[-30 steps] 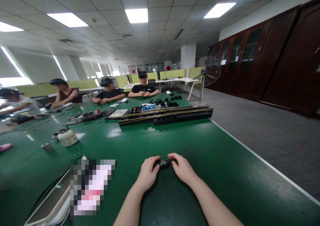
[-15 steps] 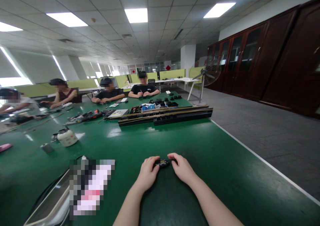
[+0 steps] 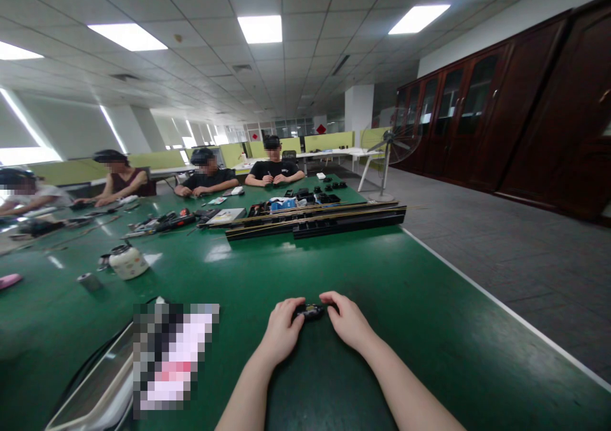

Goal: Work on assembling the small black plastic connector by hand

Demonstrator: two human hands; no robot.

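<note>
A small black object with yellowish markings (image 3: pixel 312 311) lies on the green table (image 3: pixel 405 272) between my hands; its exact kind is too small to make out. My left hand (image 3: pixel 285 326) grips its left end, thumb in front and fingers behind. My right hand (image 3: pixel 350 323) curves around the right end with thumb and fingers apart, a narrow gap seeming to separate it from the object. Part of the object is hidden behind the left fingers.
Long black rails (image 3: pixel 351 222) lie across the table ahead. Left of me are a white pot (image 3: pixel 128 262), a grey cylinder (image 3: pixel 90 282) and a clear-topped case (image 3: pixel 98 370) beside a blurred-out pink area. Several people sit at the far side; a fan (image 3: pixel 387 139) stands beyond the table.
</note>
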